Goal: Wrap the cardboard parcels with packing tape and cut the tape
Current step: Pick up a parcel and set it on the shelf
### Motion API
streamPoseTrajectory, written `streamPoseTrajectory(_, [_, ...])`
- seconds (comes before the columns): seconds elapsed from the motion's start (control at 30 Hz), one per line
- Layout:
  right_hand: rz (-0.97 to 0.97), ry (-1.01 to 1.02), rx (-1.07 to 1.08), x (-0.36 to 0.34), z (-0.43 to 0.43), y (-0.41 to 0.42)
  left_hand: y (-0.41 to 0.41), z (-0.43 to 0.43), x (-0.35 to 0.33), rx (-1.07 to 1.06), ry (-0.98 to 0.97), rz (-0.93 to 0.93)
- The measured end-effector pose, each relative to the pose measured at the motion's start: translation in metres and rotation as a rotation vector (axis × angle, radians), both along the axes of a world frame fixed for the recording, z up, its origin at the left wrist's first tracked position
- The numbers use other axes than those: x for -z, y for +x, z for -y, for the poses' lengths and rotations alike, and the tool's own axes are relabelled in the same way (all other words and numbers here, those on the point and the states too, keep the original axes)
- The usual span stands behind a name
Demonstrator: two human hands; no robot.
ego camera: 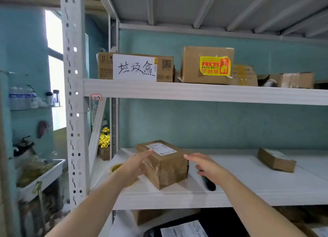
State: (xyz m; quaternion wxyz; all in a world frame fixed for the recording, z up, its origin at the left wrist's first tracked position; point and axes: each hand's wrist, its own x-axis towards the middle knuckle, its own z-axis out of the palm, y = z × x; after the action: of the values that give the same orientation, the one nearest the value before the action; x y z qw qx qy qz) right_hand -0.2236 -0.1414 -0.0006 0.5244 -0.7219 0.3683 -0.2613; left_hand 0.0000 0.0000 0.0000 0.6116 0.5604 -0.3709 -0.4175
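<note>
two cardboard parcels on middle shelf (248,183): centre parcel (162,163) between hands, right parcel (276,159) well apart. one tape roll (115,166), mostly hidden behind left hand (136,163). left hand flat, fingers straight against centre parcel's left side. right hand (204,164) spread open just beside its right edge, holding nothing. one black tool (208,183) partly under right wrist, kind unclear.

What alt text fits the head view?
The left hand and right hand, both open, reach to either side of a taped cardboard parcel on a white shelf. A tape roll lies beside the left hand, a black object under the right hand, a smaller parcel farther right.
</note>
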Motion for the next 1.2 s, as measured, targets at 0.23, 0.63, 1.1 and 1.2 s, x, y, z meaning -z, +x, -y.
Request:
streamPoseTrajectory(0.23, [0.125, 0.056, 0.116, 0.008, 0.023, 0.034, -0.002, 0.029, 0.008, -0.095, 0.061, -0.173])
streamPoseTrajectory(0.63, [0.096, 0.253, 0.135, 0.012, 0.038, 0.056, -0.007, 0.048, 0.007, -0.03, 0.098, -0.209])
streamPoseTrajectory(1.1, [0.365, 0.21, 0.022, -0.032, 0.032, 0.049, 0.013, 0.024, -0.037, 0.227, -0.235, 0.021])
streamPoseTrajectory(1.2, [0.411, 0.23, -0.04, -0.036, 0.029, 0.05, 0.015, 0.018, -0.039, 0.254, -0.287, 0.04])
